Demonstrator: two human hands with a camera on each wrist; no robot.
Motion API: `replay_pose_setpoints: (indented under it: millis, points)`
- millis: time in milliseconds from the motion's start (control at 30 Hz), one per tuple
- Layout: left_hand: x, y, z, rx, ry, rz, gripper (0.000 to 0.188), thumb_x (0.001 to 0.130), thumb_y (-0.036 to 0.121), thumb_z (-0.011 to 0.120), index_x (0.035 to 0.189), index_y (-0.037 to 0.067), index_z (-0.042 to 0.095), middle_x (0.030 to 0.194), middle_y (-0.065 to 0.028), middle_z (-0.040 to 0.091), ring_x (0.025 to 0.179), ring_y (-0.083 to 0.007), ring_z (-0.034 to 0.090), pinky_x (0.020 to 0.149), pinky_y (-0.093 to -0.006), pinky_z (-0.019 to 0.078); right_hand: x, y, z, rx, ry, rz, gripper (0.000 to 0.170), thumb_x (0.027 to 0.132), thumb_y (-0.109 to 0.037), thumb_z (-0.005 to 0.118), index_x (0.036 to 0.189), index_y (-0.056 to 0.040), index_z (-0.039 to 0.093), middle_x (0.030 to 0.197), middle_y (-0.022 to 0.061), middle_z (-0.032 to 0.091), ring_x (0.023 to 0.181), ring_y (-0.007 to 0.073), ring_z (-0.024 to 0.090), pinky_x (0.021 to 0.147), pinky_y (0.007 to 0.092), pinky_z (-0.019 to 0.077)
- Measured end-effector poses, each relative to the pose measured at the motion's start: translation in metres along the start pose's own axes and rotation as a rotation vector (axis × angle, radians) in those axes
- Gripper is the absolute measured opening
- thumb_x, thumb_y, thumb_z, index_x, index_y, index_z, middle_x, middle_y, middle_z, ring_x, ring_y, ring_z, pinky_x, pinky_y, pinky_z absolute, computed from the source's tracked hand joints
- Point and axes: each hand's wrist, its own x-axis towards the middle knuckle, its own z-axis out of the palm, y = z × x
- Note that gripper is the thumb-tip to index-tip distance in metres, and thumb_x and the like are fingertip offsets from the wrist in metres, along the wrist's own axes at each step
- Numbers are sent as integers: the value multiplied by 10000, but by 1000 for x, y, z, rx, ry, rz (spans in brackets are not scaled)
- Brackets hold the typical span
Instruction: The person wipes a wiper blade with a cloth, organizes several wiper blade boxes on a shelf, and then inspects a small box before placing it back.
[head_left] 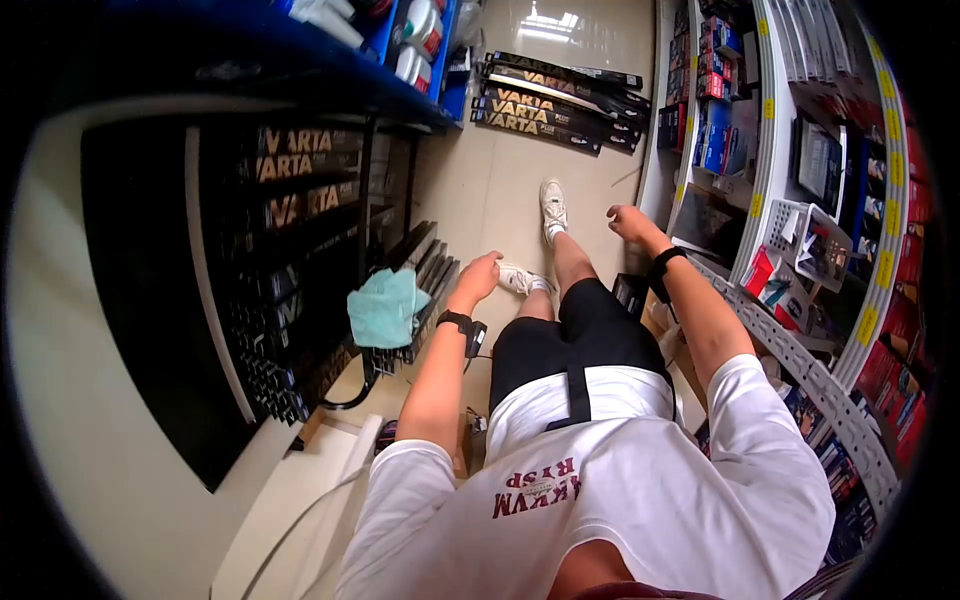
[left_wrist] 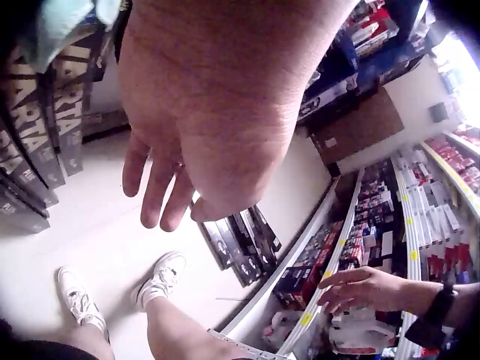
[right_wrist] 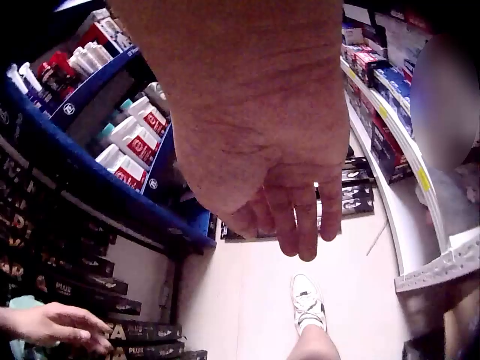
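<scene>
Both hands hang in the air with nothing in them. In the head view the left hand [head_left: 477, 277] is right of a teal cloth [head_left: 384, 308] draped over long black boxes; its fingers look relaxed in the left wrist view [left_wrist: 206, 120]. The right hand [head_left: 632, 226] is near the right-hand shelves, its fingers loosely bent in the right wrist view [right_wrist: 277, 165]. On the floor ahead lies a fanned pile of long black VARTA boxes [head_left: 540, 112], touched by neither hand.
A rack of VARTA boxes [head_left: 300, 205] stands at left, below a blue shelf [head_left: 447, 60] with bottles. Shelves of packaged goods [head_left: 765, 120] line the right side, with a white basket [head_left: 808, 240]. Pale floor [head_left: 460, 190] runs between them, around the white shoes [head_left: 553, 208].
</scene>
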Motion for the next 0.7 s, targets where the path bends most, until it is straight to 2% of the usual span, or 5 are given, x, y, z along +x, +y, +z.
replay_pose_setpoints:
  millis: [167, 400, 533, 700]
  points:
    - [51, 21, -25, 43, -86, -64, 324, 910, 127, 455, 1205, 57, 571, 1085, -246, 646, 1055, -413, 594, 917, -479, 471, 12, 24, -23, 85, 6, 65, 364, 833, -148, 594, 1161, 10, 612, 1028, 229, 691, 972, 363, 663, 866, 413, 515]
    - [122, 54, -60, 104, -124, -58, 315, 910, 128, 467, 1197, 56, 575, 1078, -254, 645, 1049, -420, 593, 906, -478, 471, 40, 50, -69, 176, 48, 110, 350, 835, -143, 584, 1144, 17, 618, 995, 226, 694, 929, 356, 672, 847, 411, 518]
    - [166, 60, -72, 66, -83, -41, 306, 912, 128, 465, 1185, 60, 586, 1072, -257, 644, 1037, -422, 595, 900, -471, 471, 59, 62, -90, 174, 105, 107, 336, 829, -134, 578, 1126, 18, 623, 949, 239, 687, 867, 337, 682, 808, 418, 522]
    - [220, 61, -84, 56, -84, -26, 303, 908, 126, 466, 1175, 59, 593, 1066, -260, 644, 1022, -426, 598, 900, -467, 468, 87, 68, -108, 226, 84, 165, 339, 828, -131, 569, 1131, 12, 620, 940, 231, 686, 875, 351, 672, 803, 419, 520]
